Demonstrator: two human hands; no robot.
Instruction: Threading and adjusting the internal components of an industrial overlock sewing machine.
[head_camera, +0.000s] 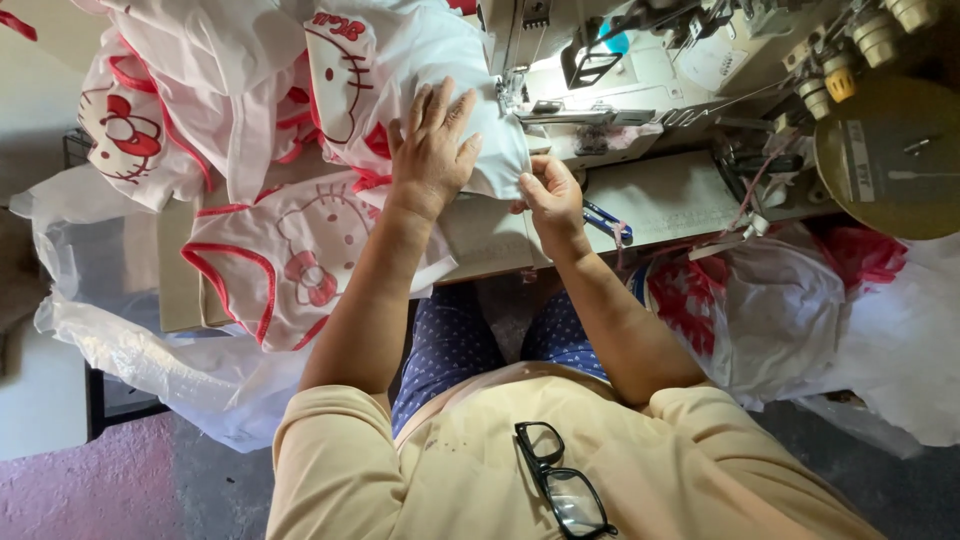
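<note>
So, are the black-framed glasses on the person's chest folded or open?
Cannot tell fully. The black-framed glasses hang from the collar of the peach shirt; both lenses show, but the temple arms are hidden.

white fabric piece (470, 120) | plain white, with a red-outlined cartoon print on its left part | lay flat but creased in the upper middle of the frame, on my sewing table | near edge folded down and pinched | far end under the machine's needle
</note>
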